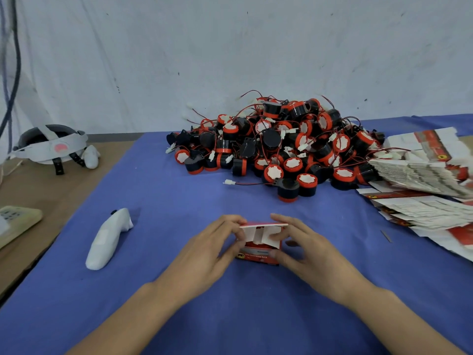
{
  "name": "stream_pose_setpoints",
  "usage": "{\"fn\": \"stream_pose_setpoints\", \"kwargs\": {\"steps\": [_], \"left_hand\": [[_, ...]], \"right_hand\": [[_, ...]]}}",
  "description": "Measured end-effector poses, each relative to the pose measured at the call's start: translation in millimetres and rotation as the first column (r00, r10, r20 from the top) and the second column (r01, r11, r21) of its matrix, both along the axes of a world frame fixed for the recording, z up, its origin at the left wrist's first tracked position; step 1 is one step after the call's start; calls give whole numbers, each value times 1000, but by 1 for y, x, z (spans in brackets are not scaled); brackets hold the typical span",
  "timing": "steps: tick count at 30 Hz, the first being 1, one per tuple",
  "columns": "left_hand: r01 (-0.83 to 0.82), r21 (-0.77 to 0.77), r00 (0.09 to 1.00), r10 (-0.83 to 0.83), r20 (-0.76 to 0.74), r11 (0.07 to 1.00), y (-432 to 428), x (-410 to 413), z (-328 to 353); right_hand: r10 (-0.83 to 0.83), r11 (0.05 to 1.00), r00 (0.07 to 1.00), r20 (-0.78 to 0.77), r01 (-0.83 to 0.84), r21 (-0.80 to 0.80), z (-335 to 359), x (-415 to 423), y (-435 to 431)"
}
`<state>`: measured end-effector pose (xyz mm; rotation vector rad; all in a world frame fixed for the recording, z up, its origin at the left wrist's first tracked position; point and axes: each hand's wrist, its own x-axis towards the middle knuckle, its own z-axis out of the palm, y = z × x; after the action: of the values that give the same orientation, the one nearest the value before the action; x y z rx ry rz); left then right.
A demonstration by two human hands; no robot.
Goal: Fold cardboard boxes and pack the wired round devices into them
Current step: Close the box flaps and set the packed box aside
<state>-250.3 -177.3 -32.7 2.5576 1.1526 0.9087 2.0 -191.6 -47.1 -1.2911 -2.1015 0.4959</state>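
Box (259, 245) sits on the blue cloth (179, 201), long axis left to right, open end facing up. Red with white flaps, it's pinched between left hand (204, 254) and right hand (312, 254).

Cloth (179, 290) over the surface: blue fabric, matt, fine weave, faintly creased
Bare surface (51, 183) at left: brown, matt, board-like
Box (258, 255): thin cardboard; outside printed red with a slight sheen, inside of the flaps plain white and matt
Flat box blanks (422, 175): the same printed card, red and white, cut edges pale
Round devices (281, 147): black plastic bodies, semi-gloss; red plastic rims; white matt faces
Wires (245, 183): thin, red-insulated; connectors (228, 182) white plastic
Controller (110, 239): white plastic, smooth, satin
Headset (51, 147): pale grey plastic band, black straps
Wall (230, 60): white, matt, scuffed with dark marks
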Motion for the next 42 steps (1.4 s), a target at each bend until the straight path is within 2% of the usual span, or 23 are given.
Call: {"fn": "stream_pose_setpoints", "kwargs": {"steps": [4,6,9,12,20,28,34,39,42], "left_hand": [[-10,-62,997,14,70,998,2,-1,0],[33,-77,999,-29,45,996,3,0,1],[59,-67,993,-65,-96,996,2,-2,-3],[20,-150,991,-39,-128,989,-3,-2,-8],[32,-133,992,-47,-116,991,3,2,-4],[5,-172,999,-11,-32,985,6,3,-2],[5,-164,1000,-5,-3,986,6,5,-4],[29,-265,988,12,154,964,7,4,-1],[37,-291,981,21,194,956,5,4,-2]], "right_hand": [[-21,999,992,-126,15,-50,-2,0,2],[-38,996,985,-169,23,-85,-4,0,3],[-22,997,995,-99,15,-70,-5,2,3],[41,999,999,21,-41,2,-6,3,1],[78,997,996,-32,-78,1,-1,3,-2],[34,999,999,18,-35,21,-3,0,2],[29,998,1000,-7,-28,58,-2,-2,1],[52,999,995,-90,-50,16,-1,-1,2],[46,999,994,-102,-45,12,-1,-1,3]]}}
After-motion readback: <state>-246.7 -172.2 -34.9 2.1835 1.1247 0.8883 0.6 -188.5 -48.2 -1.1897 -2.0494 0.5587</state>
